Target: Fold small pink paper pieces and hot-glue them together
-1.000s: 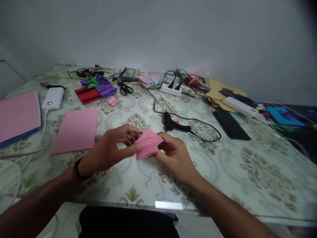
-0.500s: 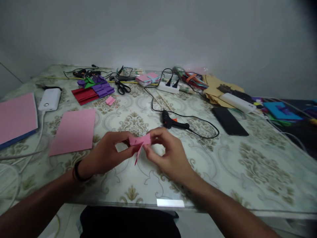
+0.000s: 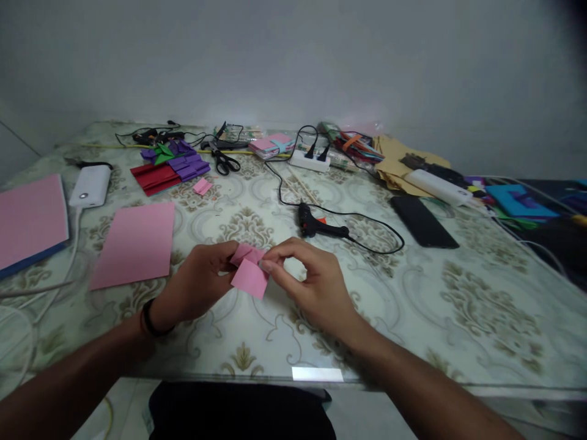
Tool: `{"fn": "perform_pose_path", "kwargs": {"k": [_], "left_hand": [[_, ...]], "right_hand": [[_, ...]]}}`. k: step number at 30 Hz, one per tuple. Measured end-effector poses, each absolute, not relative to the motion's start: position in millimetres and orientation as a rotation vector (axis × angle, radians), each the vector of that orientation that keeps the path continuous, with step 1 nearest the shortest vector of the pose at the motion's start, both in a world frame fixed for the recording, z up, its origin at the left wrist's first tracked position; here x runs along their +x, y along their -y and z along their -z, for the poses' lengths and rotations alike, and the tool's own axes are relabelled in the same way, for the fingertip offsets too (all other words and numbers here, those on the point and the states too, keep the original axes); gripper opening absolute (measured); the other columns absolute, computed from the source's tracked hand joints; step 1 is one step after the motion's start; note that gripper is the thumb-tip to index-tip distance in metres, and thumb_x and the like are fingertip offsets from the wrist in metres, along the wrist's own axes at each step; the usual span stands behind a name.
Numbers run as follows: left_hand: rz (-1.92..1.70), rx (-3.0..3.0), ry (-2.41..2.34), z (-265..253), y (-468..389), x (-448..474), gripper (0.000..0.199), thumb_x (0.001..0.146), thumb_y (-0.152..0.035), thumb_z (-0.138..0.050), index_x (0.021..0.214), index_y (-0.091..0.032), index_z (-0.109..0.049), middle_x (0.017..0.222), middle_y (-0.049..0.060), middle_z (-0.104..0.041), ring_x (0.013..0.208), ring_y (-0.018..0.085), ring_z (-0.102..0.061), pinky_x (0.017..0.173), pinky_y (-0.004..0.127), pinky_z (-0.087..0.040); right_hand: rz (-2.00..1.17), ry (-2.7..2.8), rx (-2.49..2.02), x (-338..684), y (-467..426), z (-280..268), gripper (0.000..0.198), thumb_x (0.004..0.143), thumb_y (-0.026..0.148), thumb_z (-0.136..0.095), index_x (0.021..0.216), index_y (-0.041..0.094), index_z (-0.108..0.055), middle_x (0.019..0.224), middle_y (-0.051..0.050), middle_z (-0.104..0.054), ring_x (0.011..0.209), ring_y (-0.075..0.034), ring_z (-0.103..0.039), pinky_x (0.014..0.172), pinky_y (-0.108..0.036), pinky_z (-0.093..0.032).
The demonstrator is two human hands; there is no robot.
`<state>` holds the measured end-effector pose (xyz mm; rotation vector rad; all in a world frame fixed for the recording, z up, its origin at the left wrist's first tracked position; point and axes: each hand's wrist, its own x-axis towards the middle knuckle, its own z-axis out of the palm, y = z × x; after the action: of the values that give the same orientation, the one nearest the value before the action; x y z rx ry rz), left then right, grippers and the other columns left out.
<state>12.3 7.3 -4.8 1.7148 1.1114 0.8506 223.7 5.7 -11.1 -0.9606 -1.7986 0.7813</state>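
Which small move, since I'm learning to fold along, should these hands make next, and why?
Perhaps press down the square flap with the right hand, whose fingers are near its right corner: it juts from the folded pink paper held by the left hand.

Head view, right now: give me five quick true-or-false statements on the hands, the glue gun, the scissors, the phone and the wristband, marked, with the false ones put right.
1. The left hand and the right hand are both on the folded pink paper. True.
2. The glue gun lies on the table, beyond the right hand. True.
3. The wristband is on the right wrist. False: it is on the left wrist.
4. The scissors lie just right of the folded purple paper. True.
5. The black phone lies left of the glue gun. False: it lies right of it.
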Motion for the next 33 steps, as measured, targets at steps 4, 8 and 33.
{"fn": "perform_pose_path", "kwargs": {"k": [4, 8, 33], "left_hand": [[-0.908, 1.748, -1.136, 8.9, -6.9, 11.1, 0.023, 0.083, -0.018, -0.075, 0.105, -0.021, -0.068, 0.093, 0.001, -0.076, 0.086, 0.018, -0.073, 0.076, 0.026, -0.056], [-0.989, 1.730, -1.147, 12.1, -6.3, 10.7, 0.039, 0.083, -0.022, -0.077, 0.120, -0.023, -0.061, 0.103, 0.003, -0.076, 0.089, 0.020, -0.074, 0.080, 0.028, -0.059], [-1.097, 2.407, -0.895, -5.4, -7.9, -1.1, 0.024, 0.096, -0.011, -0.063, 0.115, -0.024, -0.069, 0.144, 0.011, -0.059, 0.136, 0.027, -0.057, 0.110, 0.045, -0.053]], "right_hand": [[-0.859, 1.786, -0.975, 223.0, -6.0, 14.7, 0.005, 0.095, 0.025, -0.073, 0.091, 0.022, -0.074, 0.082, -0.001, -0.074, 0.074, -0.016, -0.067, 0.073, -0.029, -0.052], [-0.970, 1.672, -0.993, 222.9, -7.0, 17.5, 0.007, 0.093, 0.026, -0.075, 0.091, 0.021, -0.071, 0.081, 0.000, -0.072, 0.073, -0.014, -0.067, 0.072, -0.027, -0.053], [-0.382, 2.100, -0.790, 227.8, -13.3, 18.5, 0.007, 0.093, 0.014, -0.067, 0.087, 0.015, -0.070, 0.082, -0.006, -0.068, 0.073, -0.017, -0.065, 0.065, -0.029, -0.052]]}}
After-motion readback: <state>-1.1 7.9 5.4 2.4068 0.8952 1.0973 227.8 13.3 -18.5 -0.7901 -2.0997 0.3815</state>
